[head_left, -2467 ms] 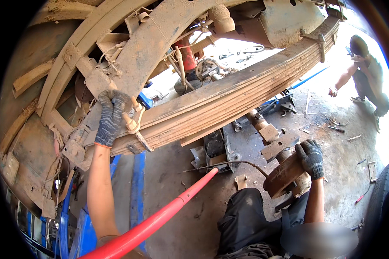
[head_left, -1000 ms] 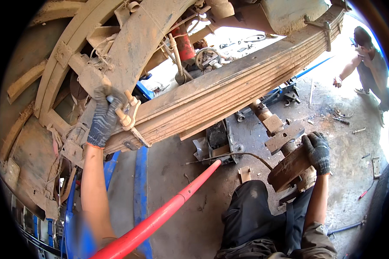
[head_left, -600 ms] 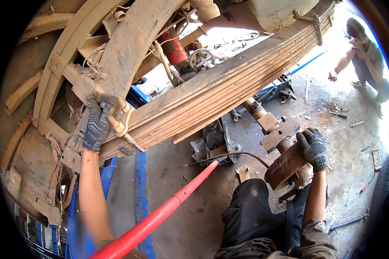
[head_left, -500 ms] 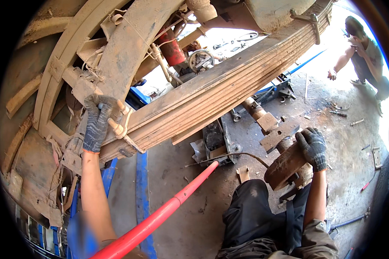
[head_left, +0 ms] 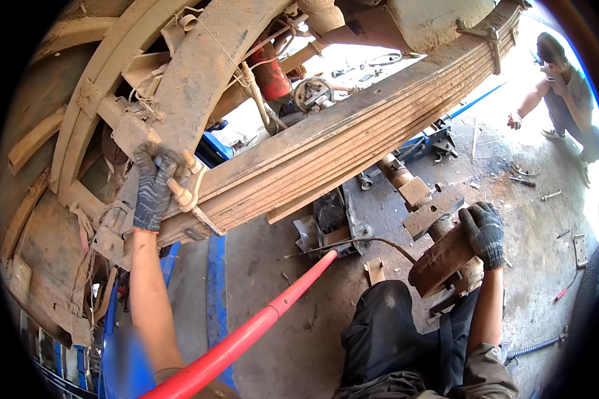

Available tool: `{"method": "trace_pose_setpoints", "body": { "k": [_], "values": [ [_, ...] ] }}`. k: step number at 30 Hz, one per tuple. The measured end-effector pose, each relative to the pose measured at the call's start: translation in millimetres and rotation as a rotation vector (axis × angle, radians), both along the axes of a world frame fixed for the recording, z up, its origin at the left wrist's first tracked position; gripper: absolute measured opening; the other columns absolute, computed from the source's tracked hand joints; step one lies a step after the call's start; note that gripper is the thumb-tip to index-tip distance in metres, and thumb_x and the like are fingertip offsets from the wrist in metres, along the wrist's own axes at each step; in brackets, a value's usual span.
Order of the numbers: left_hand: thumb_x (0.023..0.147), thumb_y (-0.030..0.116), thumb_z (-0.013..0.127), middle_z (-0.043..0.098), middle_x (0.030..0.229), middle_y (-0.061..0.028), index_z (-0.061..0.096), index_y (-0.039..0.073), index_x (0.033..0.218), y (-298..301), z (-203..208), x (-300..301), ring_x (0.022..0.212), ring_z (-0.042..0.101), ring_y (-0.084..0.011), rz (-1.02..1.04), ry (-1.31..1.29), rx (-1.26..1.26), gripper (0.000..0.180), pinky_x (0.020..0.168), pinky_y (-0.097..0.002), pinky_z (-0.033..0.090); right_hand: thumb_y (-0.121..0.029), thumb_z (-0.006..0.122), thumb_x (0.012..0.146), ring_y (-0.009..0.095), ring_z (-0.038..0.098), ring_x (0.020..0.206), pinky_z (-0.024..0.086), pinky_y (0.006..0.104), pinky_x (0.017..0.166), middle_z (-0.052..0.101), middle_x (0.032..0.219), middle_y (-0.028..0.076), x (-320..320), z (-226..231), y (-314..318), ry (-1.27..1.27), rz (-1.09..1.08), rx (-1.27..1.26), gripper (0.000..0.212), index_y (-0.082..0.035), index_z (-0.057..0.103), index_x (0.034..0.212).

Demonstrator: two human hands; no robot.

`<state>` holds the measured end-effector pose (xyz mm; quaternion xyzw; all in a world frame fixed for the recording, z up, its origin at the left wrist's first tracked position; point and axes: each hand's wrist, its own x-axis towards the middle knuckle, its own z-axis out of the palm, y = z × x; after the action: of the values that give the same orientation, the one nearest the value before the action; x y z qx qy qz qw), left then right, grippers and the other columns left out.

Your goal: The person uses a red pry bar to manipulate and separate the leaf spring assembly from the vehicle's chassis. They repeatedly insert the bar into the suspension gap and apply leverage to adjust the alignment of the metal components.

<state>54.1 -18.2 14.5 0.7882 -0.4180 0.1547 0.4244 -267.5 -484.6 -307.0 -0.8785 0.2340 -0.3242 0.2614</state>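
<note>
My left hand (head_left: 156, 183), in a dark striped work glove, is closed over the spring shackle (head_left: 136, 136) at the near end of a dusty leaf spring (head_left: 299, 159). Two bolts (head_left: 183, 193) stick out right beside its fingers; the fingertips are partly hidden. At the right, my gloved right hand (head_left: 484, 234) wraps over the rim of a rusty brake drum (head_left: 439, 263) on an axle (head_left: 416, 193). A thin bent hose (head_left: 379, 241) reaches left from the drum. Above my knees, the drum and axle end sit below the spring.
A red jack handle (head_left: 259, 326) slants up from the lower edge to a floor jack (head_left: 343, 233). Dusty chassis beams (head_left: 213, 66) hang overhead. Someone crouches (head_left: 566, 93) at the far right. Loose bolts and tools (head_left: 522, 181) lie on the concrete floor.
The view has shifted slightly. Both hands keep their places, the left at the shackle and the right on the drum; nothing else has visibly moved.
</note>
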Motion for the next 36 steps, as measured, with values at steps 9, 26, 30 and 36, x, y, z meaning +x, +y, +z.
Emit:
{"method": "trace_pose_setpoints", "body": {
  "k": [9, 26, 30, 36],
  "values": [
    [0.097, 0.023, 0.060, 0.047, 0.128, -0.0076, 0.034, 0.004, 0.143, 23.7, -4.2, 7.1, 0.116, 0.047, -0.0171, 0.134, -0.204, 0.288, 0.056, 0.105, -0.0310, 0.038, -0.027, 0.058, 0.090, 0.038, 0.056, 0.092, 0.044, 0.0453, 0.083, 0.063, 0.090, 0.017, -1.4, -6.6, 0.0, -0.049, 0.024, -0.052, 0.026, -0.004, 0.067, 0.085],
    [0.095, 0.019, 0.061, 0.054, 0.101, -0.0010, 0.047, 0.007, 0.117, -4.5, -10.8, -3.0, 0.090, 0.052, -0.0108, 0.025, -0.050, -0.096, 0.029, 0.081, -0.0263, 0.046, -0.025, 0.057, 0.091, 0.038, 0.056, 0.093, 0.044, 0.0439, 0.084, 0.062, 0.092, 0.018, -2.1, -3.4, 2.9, -0.041, 0.026, -0.014, 0.025, -0.002, 0.067, 0.087],
    [0.095, 0.017, 0.062, 0.054, 0.106, -0.0020, 0.040, 0.006, 0.127, 0.9, 19.3, -17.6, 0.098, 0.053, -0.0130, 0.060, -0.222, -0.062, 0.041, 0.091, -0.0282, 0.045, -0.024, 0.055, 0.092, 0.038, 0.056, 0.093, 0.044, 0.0436, 0.084, 0.062, 0.093, 0.017, 12.0, -8.4, 7.3, -0.051, 0.076, -0.030, 0.025, -0.002, 0.066, 0.087],
    [0.102, 0.020, 0.055, 0.054, 0.107, -0.0015, 0.045, 0.005, 0.128, 18.4, 20.3, 23.6, 0.098, 0.052, -0.0125, -0.303, 0.541, -0.111, 0.032, 0.092, -0.0254, 0.044, -0.023, 0.059, 0.091, 0.037, 0.057, 0.099, 0.045, 0.0435, 0.088, 0.065, 0.102, 0.017, 6.0, -18.0, -4.3, 0.015, 0.065, 0.003, 0.023, -0.003, 0.069, 0.096]
  ]
}}
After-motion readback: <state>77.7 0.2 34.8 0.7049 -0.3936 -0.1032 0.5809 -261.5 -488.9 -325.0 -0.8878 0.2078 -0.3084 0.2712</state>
